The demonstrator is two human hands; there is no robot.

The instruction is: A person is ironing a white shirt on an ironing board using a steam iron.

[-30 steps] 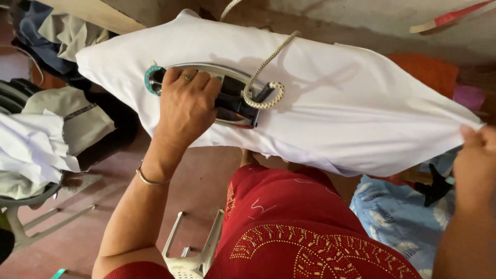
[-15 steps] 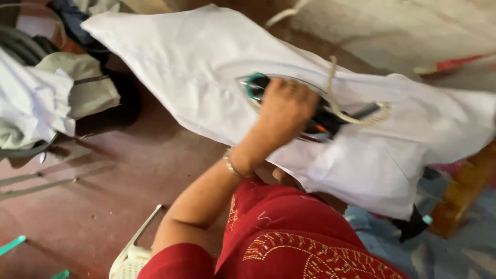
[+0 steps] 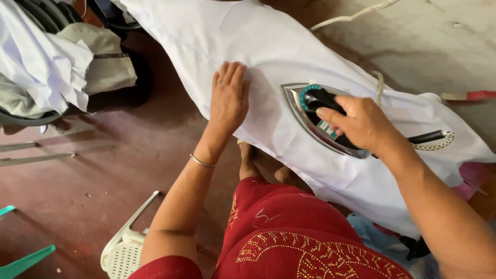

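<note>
**Ironing a white cloth, one hand flat, one on the iron**

At the far left I see a heap of white and pale grey folded clothes [image 3: 51, 67] piled on a dark chair. Below it, on the dark red floor [image 3: 77, 196], the corner of a white plastic perforated basket [image 3: 124, 248] shows near the bottom edge, with a green plastic piece [image 3: 20, 261] at the near left corner.

Moving right, my left hand [image 3: 227, 98] lies palm down on the large white cotton cloth [image 3: 268, 46], fingers [image 3: 230, 75] stretched out and close together, holding nothing, just pressing the fabric flat. A thin metal bangle [image 3: 202, 162] sits on that wrist. The cloth runs from the far left to the near right over the ironing surface, which it hides.

Just right of that hand, the silver steel-soled electric iron with a black handle and teal dial [image 3: 318, 116] rests on the cloth, tip pointing left. My right hand [image 3: 364, 124] is wrapped around its handle, fingers curled tight. A braided cream power cord [image 3: 439, 142] trails off right.
</note>
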